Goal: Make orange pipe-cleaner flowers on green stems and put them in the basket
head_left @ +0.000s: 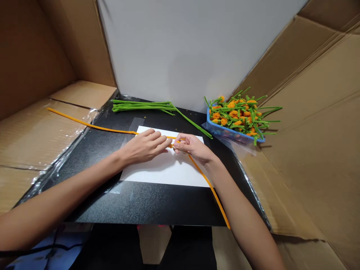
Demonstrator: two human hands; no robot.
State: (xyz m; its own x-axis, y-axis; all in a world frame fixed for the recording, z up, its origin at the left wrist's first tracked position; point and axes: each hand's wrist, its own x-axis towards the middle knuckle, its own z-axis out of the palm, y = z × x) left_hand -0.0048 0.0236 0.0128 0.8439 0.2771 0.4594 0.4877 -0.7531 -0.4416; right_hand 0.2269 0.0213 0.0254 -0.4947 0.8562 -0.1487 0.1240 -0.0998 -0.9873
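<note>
A long fuzzy orange pipe cleaner [92, 126] runs in from the left and passes beneath my left hand [149, 146]. That hand lies palm down over the white paper, its fingers bent together against the orange strand, the thumb hidden. Close beside its fingertips, my right hand [191, 147] pinches the orange pipe cleaner between thumb and index finger. A small bent or twisted orange bit shows between the hands. From under my right hand another orange length slants down past the table's front edge. Whether it is all one piece I cannot tell.
White paper [165, 174] lies on the black table [135, 206]. Green pipe cleaners [143, 107] lie along the back, one slanting right. A blue basket [233, 134] at the right holds many orange-and-green pieces. Cardboard walls [312, 131] stand at both sides.
</note>
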